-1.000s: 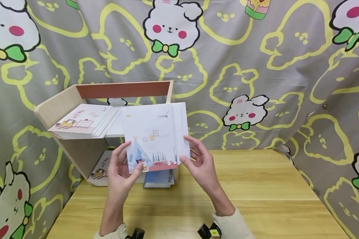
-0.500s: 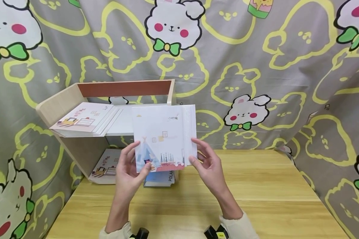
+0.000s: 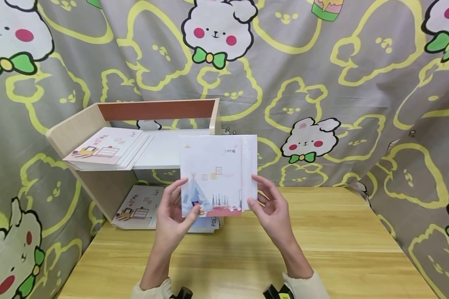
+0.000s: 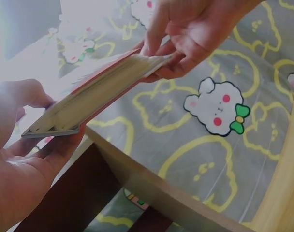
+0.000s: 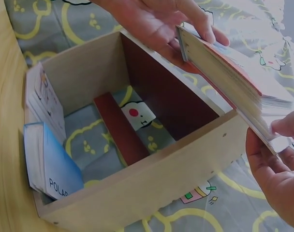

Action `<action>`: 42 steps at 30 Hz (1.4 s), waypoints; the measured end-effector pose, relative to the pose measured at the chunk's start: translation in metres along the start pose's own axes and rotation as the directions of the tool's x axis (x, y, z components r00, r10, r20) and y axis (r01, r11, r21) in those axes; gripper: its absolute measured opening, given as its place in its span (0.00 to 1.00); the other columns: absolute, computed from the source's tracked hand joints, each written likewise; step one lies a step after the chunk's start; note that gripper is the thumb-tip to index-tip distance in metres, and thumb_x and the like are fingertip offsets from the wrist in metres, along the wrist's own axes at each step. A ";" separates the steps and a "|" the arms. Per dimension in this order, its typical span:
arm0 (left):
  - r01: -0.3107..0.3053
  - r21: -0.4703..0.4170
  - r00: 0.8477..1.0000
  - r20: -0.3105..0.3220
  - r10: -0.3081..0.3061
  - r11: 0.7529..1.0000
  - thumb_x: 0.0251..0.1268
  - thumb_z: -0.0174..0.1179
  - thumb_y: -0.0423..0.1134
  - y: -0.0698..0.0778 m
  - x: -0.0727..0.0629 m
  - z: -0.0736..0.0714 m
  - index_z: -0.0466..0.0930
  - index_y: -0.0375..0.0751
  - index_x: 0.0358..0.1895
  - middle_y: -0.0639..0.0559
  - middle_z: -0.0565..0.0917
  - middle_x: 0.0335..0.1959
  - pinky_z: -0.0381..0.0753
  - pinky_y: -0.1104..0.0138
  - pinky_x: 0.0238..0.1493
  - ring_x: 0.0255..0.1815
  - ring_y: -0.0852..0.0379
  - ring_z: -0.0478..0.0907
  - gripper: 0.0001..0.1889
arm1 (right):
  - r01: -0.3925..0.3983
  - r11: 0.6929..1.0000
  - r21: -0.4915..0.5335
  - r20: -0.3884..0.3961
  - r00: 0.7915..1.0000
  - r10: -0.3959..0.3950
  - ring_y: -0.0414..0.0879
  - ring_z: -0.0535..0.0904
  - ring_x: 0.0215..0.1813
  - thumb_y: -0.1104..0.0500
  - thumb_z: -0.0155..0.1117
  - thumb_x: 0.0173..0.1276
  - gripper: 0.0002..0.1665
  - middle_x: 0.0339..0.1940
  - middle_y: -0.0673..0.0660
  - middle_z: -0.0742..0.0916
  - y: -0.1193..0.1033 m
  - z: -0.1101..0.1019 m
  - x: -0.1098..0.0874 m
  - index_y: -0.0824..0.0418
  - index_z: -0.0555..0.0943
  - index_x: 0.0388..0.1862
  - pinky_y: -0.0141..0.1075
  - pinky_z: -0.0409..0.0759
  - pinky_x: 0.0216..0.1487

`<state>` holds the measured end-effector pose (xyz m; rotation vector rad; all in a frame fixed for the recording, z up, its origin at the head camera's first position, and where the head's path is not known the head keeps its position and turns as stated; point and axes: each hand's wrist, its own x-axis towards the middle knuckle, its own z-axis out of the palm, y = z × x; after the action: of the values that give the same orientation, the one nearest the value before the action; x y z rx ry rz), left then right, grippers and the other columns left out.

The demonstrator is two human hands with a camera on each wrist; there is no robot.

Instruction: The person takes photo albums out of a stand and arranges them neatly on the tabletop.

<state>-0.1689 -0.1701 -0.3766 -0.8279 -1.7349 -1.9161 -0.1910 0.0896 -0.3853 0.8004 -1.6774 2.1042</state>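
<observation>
A square white photo album (image 3: 217, 160) with a blue tent drawing on its cover is held up in front of the shelf by both hands. My left hand (image 3: 176, 220) grips its lower left, thumb over the cover and fingers behind. My right hand (image 3: 275, 214) pinches the right edge near the paler spine strip. Seen from the side in the left wrist view, the album (image 4: 96, 96) is thick with pages between its covers. In the right wrist view, my right hand (image 5: 282, 174) holds the end where the page edges fan out.
Behind the album stands a two-tier wooden shelf (image 3: 78, 120). Similar white albums (image 3: 104, 147) lie on its upper tier, more white albums (image 3: 138, 207) on the lower. A blue album (image 5: 57, 164) marked POLAR stands there too. A patterned curtain (image 3: 303, 95) hangs behind the wooden table (image 3: 321, 241).
Both hands have carried the album to the right and slightly down, away from the albums on the upper tier. The grip looks the same, and more of the lower tier's white album shows.
</observation>
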 end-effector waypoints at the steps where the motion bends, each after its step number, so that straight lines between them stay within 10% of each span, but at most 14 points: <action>1: -0.004 0.000 1.000 0.003 0.004 1.000 0.61 0.57 0.12 -0.001 0.000 0.001 0.59 0.31 0.75 0.37 0.75 0.64 0.89 0.63 0.36 0.49 0.53 0.80 0.38 | 0.004 1.000 0.002 0.000 1.000 -0.004 0.55 0.83 0.60 0.81 0.60 0.68 0.35 0.64 0.70 0.77 0.000 -0.001 0.000 0.68 0.69 0.73 0.42 0.85 0.55; 42: 0.015 -0.039 1.000 0.015 -0.014 0.999 0.61 0.60 0.14 -0.032 0.002 0.041 0.63 0.31 0.73 0.39 0.77 0.64 0.88 0.65 0.38 0.49 0.52 0.83 0.36 | 0.061 0.997 -0.050 -0.028 0.998 -0.062 0.51 0.79 0.62 0.83 0.60 0.66 0.35 0.61 0.68 0.79 0.001 -0.046 -0.008 0.73 0.68 0.72 0.36 0.82 0.59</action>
<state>-0.1856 -0.1249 -0.3965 -0.8476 -1.7210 -1.9644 -0.1956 0.1344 -0.3981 0.7923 -1.6609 2.0165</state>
